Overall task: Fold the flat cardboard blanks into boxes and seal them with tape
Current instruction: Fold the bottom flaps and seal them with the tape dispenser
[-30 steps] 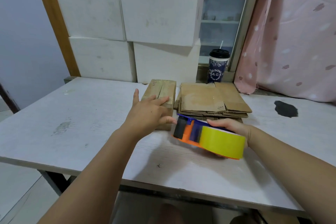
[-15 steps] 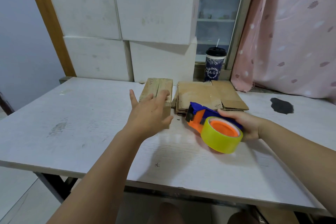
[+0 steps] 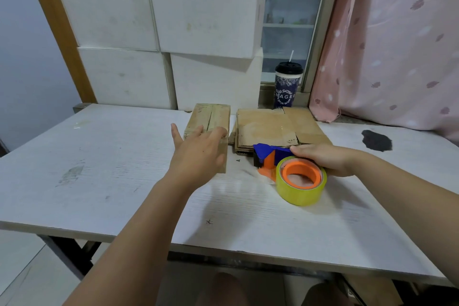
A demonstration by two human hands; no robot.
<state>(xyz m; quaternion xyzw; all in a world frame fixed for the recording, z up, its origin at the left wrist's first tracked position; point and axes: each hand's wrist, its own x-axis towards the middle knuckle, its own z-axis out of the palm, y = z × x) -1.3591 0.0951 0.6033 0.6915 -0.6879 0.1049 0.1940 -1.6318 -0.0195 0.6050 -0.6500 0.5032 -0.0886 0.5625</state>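
Folded cardboard box (image 3: 208, 122), seam up, at the far middle of the white table (image 3: 99, 156). My left hand (image 3: 198, 154) lies over its near end, fingers spread and nearly straight, gripping nothing. At the box's 3 o'clock, just beside it: stack of flat blanks (image 3: 268, 129). At the stack's 6 o'clock, my right hand (image 3: 325, 159) grips the tape dispenser (image 3: 267, 156), whose yellow tape roll (image 3: 298, 194) rests on the table. Lidded cup (image 3: 286, 87) at the stack's 12 o'clock.

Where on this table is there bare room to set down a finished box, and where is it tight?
Widest bare patch: the table's left half, from its left edge to the cardboard box. Also the near strip before the tape dispenser. Crowded: back centre, where that box, flat blanks, left hand and right hand bunch.
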